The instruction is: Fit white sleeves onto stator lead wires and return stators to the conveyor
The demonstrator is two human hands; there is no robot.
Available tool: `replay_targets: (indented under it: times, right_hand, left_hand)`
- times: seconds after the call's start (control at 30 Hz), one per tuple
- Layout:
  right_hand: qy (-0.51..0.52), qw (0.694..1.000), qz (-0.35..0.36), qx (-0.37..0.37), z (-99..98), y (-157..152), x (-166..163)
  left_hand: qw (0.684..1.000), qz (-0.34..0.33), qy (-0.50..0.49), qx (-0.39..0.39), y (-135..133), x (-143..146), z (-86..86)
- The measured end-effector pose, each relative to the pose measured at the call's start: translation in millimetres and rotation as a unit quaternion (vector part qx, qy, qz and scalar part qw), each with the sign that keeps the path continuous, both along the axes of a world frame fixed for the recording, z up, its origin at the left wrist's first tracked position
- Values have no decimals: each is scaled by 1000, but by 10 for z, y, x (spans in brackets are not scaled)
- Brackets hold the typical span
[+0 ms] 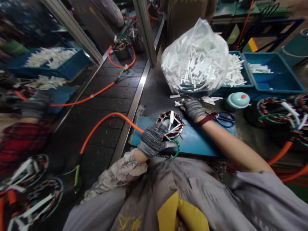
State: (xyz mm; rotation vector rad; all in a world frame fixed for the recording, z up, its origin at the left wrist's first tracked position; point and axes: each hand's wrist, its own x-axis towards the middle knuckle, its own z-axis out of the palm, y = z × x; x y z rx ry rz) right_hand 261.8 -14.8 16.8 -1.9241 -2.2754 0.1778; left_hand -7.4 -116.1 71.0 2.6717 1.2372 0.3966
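Note:
My left hand [152, 140], in a grey knitted glove, is closed around the orange cable and wire leads at the near left of a wound motor stator [180, 123]. Short white sleeves and coloured wires stand out of the stator's ring, and a green wire loop [177, 149] hangs at its near side. Beyond the stator, my right hand [192, 109], also gloved, reaches forward with its fingertips together on a few short white sleeves [178, 103]. The fingertips are partly hidden. Blue-handled scissors [225, 118] lie beside my right wrist.
A clear bag of white sleeves [196, 61] stands behind my right hand, beside blue bins [276, 73]. A light-blue round container [238, 100] and more stators [276, 109] are on the right. A metal-edged conveyor [106, 106] carries orange cables. Another person's gloved hand [35, 106] is at left.

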Motion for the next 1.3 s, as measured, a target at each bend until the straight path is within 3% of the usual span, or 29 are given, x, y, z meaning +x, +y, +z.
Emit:
replay_targets:
  times: [0.1,0.23,0.33,0.43,0.53,0.7,0.87,0.97,1.07,1.2,1.3]
  right_hand:
    - [-13,1000,11,-14,24,-225,102]
    - [19,999,20,15,94,-501,168]
    - [98,993,12,66,160,-761,225]
    - [182,980,-2,80,192,-1076,323]
    - [254,963,-26,86,182,-1344,407]
    - [283,952,-64,99,173,-1474,364]
    - [287,951,-37,105,277,-1473,222]
    - [343,934,-54,81,349,-1525,199]
    - [425,899,-83,57,369,-1557,198]
    - [501,860,-94,23,344,-1521,166]
    - [524,848,-79,11,341,-1476,126]
  left_hand:
    - [999,-26,-11,37,9,-1,110]
    - [975,-222,9,-16,125,156,174]
    - [956,-282,5,-74,234,273,211]
    - [960,-261,-14,-99,274,364,283]
    - [979,-182,-22,-94,258,489,326]
    - [993,-98,-25,-54,225,736,221]
    - [981,-147,-129,-4,154,608,163]
    - [972,-116,-199,54,98,311,170]
    - [981,-90,-146,93,56,55,119]
    - [973,-160,-33,162,37,-39,8]
    - [967,-193,-7,167,64,0,-31]
